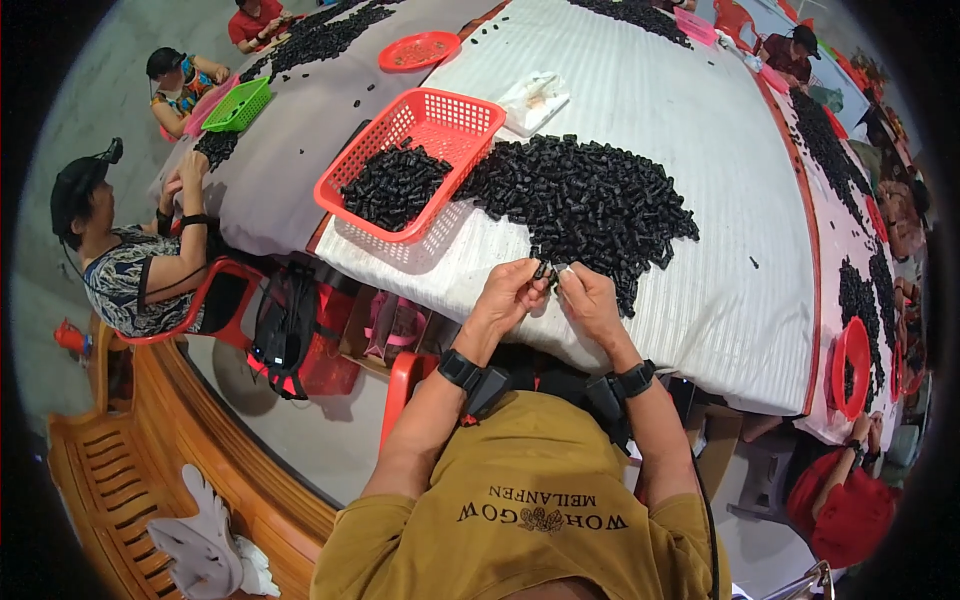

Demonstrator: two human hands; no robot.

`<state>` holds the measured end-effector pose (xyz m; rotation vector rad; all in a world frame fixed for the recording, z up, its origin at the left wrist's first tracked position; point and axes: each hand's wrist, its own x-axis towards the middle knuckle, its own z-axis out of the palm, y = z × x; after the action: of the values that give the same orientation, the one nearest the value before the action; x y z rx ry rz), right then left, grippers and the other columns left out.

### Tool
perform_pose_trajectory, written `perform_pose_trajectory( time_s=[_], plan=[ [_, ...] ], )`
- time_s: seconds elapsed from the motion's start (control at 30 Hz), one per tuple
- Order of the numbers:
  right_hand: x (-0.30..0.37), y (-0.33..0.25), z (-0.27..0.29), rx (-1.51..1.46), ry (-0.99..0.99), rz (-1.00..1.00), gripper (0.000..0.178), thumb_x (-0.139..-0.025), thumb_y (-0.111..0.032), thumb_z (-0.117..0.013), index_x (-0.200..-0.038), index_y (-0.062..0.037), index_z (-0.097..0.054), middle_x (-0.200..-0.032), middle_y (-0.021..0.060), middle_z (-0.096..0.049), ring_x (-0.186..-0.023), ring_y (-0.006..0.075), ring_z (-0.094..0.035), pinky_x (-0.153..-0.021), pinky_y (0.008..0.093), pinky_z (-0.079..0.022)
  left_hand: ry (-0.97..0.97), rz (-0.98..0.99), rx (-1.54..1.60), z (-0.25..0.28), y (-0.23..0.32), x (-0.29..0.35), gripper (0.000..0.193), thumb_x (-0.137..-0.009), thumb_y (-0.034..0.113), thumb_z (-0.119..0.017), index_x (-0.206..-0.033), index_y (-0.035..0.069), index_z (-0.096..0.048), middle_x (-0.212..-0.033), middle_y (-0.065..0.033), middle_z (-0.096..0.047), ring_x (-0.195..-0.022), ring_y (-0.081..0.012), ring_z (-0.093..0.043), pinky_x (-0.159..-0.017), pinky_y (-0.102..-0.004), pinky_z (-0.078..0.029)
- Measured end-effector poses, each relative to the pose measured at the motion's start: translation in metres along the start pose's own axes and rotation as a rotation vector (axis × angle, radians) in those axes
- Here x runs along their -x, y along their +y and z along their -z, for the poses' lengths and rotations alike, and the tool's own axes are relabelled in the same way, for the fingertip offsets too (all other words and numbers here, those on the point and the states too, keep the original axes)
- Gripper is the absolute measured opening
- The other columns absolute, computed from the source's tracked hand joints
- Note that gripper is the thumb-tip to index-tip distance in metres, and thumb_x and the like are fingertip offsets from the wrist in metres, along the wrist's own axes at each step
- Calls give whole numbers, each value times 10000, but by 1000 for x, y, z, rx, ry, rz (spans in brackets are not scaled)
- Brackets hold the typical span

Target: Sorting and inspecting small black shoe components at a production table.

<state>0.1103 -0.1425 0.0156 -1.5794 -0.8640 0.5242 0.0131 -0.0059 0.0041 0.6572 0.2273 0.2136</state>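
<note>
My left hand [512, 293] is closed in a pinch on a small black cylindrical piece [541, 270] at the near edge of the table. Close beside it, my right hand [590, 300] is also pinched, its fingertips almost meeting the left ones. What the right fingers hold is too small to make out. Just beyond both hands spreads a large pile of similar short black pieces [590, 200]. To the left of the pile stands a red perforated plastic basket [345, 218], with more black pieces [398, 185] heaped in its near end.
A crumpled white plastic bag [533, 102] lies behind the pile on the white cloth [720, 310]. Farther back are a red round tray [420, 52] and a green basket [238, 106]. A person [140, 240] sits at the left; other people work around the tables. A wooden bench [130, 500] stands lower left.
</note>
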Motion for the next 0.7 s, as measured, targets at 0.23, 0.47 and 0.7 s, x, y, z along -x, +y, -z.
perform_pose_trajectory(
  time_s=[0.23, 0.47, 0.7],
  plan=[
    [4, -16, -2, -22, 25, 8, 321, -910, -248, -488, -674, -30, -489, -523, -3, -477, -452, 60, -448, -416, 229, -353, 11, -2, 68, -4, 3, 5, 224, -895, 203, -538, -811, -3, -565, -629, -34, -539, -496, -96, -453, -454, -204, -372],
    [7, -21, 1, -155, 58, -56, 310, -921, -245, -457, -692, -40, -501, -501, -10, -452, -413, 49, -415, -387, 204, -332, 286, -348, -306, -13, 79, 13, 163, -880, 180, -561, -783, 49, -564, -643, -16, -543, -504, -63, -457, -437, -180, -346],
    [3, -13, 0, -227, 63, -38, 306, -924, -241, -439, -713, -30, -510, -509, -10, -448, -405, 43, -410, -375, 194, -320, 640, -974, -522, -7, 148, 2, 120, -877, 128, -557, -902, 11, -571, -697, -47, -586, -599, -104, -545, -539, -211, -431]
  ],
)
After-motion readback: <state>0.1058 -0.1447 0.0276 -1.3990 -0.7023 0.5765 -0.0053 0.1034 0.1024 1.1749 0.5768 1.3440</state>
